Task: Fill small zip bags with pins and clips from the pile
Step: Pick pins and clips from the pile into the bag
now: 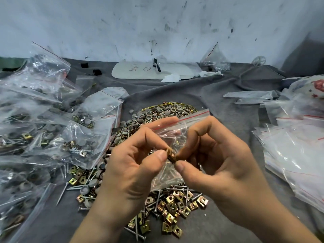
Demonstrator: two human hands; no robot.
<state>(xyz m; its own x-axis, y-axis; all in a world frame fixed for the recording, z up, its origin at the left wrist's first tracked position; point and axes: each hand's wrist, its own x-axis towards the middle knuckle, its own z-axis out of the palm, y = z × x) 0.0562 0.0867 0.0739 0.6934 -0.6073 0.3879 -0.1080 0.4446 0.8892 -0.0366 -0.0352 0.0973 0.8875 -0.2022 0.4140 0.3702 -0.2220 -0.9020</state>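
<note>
left hand (133,163): fingers curled, thumb tip pinching the brass clip (171,155) from 9 o'clock, index finger stretched out along the top of the bag

right hand (215,160): curled too, thumb and a fingertip pinching that same clip from 3 o'clock

brass clip: dead centre, caught between both hands, right in front of the bag

small zip bag (175,134): clear with a red strip on top, held up between the hands above the pile (can't tell which fingers actually grip it)

silver pins (164,174): lying in the bottom of that bag

pile (175,206): spread on the grey cloth (228,106) under the hands, brass clips and pins at 6 o'clock, grey round caps (157,113) at 12 o'clock

filled bags (52,120): messy heap at 9 o'clock, same mix inside

empty bags (289,155): flat stack at 3 o'clock

white board (140,72): way back at 12 o'clock, against the scuffed wall (157,23), red scribble on it
</note>
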